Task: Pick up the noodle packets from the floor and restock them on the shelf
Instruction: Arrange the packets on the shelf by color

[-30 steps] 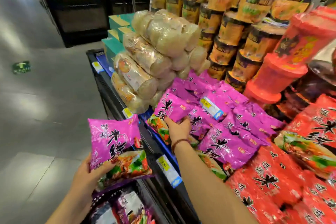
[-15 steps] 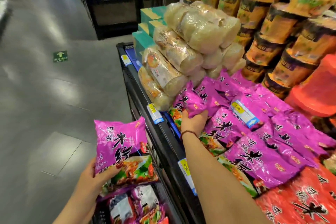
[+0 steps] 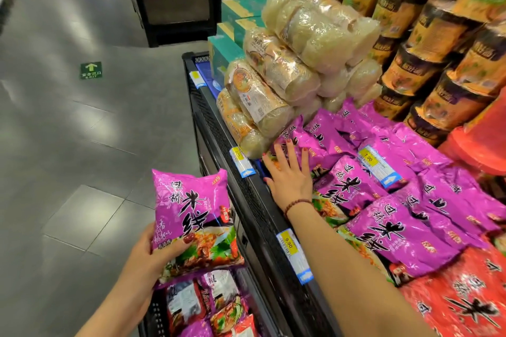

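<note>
Shelf [image 3: 247, 195] on the right, its purple pile [image 3: 410, 230] pressed by the flat, spread right grip [image 3: 290, 178], and the packet [image 3: 191, 208] stands upright just below-left of that edge, its bottom pinched in the left grip [image 3: 145, 257].

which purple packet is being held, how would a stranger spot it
Find the black shelf edge up the middle. Left of it, over the grey floor, the left hand grips a purple noodle packet. It alone is gripped, standing upright.
</note>
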`<action>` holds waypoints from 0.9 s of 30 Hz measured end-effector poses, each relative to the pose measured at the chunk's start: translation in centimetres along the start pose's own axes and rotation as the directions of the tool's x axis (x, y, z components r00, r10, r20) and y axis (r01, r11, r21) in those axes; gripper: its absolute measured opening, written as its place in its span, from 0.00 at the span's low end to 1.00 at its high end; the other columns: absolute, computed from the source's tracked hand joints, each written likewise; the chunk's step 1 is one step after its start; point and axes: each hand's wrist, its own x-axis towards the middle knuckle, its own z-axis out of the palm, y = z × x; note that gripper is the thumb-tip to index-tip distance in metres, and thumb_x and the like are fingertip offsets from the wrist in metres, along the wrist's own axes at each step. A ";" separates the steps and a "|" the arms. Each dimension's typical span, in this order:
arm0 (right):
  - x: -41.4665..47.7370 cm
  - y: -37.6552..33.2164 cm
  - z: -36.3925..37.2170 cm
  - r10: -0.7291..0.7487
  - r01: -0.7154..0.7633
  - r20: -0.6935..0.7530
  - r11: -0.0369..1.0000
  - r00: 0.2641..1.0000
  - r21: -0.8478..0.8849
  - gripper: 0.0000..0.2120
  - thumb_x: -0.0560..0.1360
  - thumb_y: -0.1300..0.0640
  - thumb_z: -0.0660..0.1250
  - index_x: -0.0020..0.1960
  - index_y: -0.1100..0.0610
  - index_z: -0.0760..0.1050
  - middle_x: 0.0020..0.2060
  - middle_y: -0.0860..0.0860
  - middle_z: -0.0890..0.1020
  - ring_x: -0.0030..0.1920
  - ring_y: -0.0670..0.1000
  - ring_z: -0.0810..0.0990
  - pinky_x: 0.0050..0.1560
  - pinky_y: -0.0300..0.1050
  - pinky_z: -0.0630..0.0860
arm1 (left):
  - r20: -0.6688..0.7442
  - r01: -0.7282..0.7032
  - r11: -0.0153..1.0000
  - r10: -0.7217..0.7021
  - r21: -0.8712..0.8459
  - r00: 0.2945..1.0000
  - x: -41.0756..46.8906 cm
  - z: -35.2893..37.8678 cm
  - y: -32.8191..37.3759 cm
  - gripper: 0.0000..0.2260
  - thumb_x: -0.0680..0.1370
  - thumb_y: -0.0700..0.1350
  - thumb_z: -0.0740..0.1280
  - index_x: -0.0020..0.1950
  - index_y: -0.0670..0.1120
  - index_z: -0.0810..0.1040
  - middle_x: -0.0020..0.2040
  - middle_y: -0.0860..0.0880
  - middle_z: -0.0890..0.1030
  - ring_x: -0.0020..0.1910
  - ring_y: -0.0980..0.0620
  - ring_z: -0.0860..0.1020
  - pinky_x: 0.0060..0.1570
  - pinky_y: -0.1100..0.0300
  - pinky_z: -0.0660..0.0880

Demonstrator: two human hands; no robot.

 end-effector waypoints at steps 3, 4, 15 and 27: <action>0.9 1.3 0.6 0.040 -0.025 0.160 0.996 0.986 -0.091 0.27 0.80 0.41 0.54 0.77 0.41 0.53 0.79 0.52 0.48 0.78 0.61 0.40 0.63 0.68 0.21 | 0.002 -0.001 1.000 0.001 0.013 1.000 0.2 0.1 0.4 0.53 0.39 0.63 0.82 0.62 0.52 0.72 0.48 0.46 0.85 0.45 0.43 0.85 0.41 0.50 0.79; 1.0 1.5 0.8 0.047 -0.030 0.169 0.994 0.985 -0.105 0.26 0.81 0.41 0.52 0.77 0.40 0.50 0.79 0.52 0.46 0.77 0.61 0.38 0.62 0.68 0.20 | -0.004 -0.001 1.000 0.001 0.018 1.000 0.3 0.1 0.5 0.53 0.39 0.63 0.82 0.62 0.52 0.72 0.49 0.46 0.85 0.45 0.43 0.85 0.44 0.48 0.79; 1.3 0.5 -1.2 0.047 -0.063 0.119 0.988 0.992 0.141 0.27 0.81 0.44 0.56 0.77 0.45 0.55 0.78 0.55 0.53 0.78 0.60 0.49 0.73 0.66 0.39 | -0.027 0.018 1.000 -0.019 -0.012 0.999 0.3 0.0 1.1 0.53 0.44 0.59 0.84 0.67 0.51 0.70 0.53 0.45 0.84 0.51 0.41 0.84 0.55 0.41 0.77; -9.4 -1.8 -8.0 0.126 -0.417 0.487 -0.365 0.864 0.833 0.20 0.68 0.64 0.77 0.56 0.52 0.76 0.48 0.49 0.85 0.50 0.49 0.84 0.47 0.40 0.80 | 0.195 -0.085 0.986 0.056 0.142 0.979 4.4 7.5 0.5 0.34 0.57 0.52 0.80 0.61 0.50 0.75 0.50 0.48 0.85 0.49 0.48 0.84 0.45 0.55 0.79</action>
